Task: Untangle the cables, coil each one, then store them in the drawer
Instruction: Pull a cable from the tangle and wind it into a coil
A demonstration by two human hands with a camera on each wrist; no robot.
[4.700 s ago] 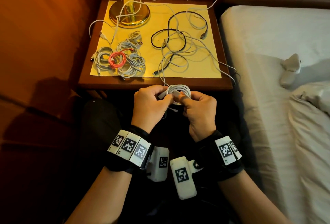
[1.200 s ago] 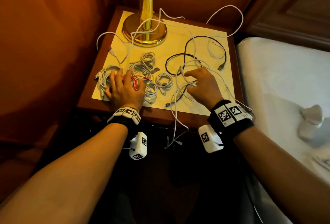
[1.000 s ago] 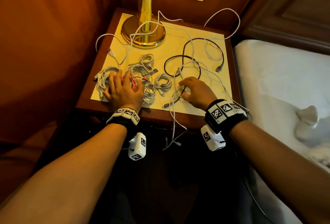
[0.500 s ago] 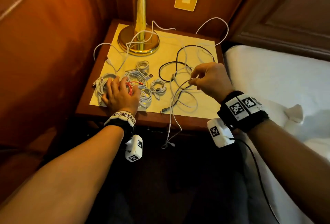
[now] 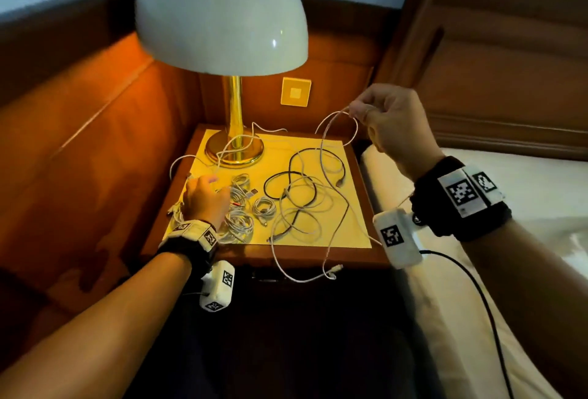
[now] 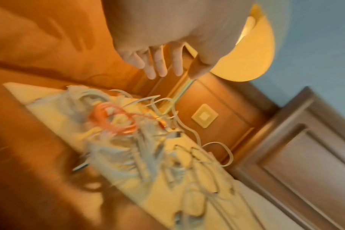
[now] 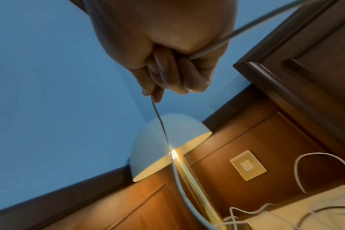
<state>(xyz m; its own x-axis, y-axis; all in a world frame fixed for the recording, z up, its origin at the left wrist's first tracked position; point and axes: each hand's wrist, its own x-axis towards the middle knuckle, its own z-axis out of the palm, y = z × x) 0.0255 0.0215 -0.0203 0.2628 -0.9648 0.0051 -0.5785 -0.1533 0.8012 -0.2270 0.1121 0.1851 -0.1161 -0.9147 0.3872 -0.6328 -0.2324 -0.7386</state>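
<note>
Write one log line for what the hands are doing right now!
right hand: pinches thin white cable, lifted above wooden nightstand | left hand: open, over coiled white cable bundles | drawer: not visible

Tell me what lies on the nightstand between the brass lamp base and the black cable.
Head view: only loose white cable crosses bare yellow top between brass lamp base and black cable.

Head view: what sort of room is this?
Most likely a bedroom, perhaps in a hotel: a bed with a wooden headboard stands beside a nightstand that holds a lamp and cables.
</note>
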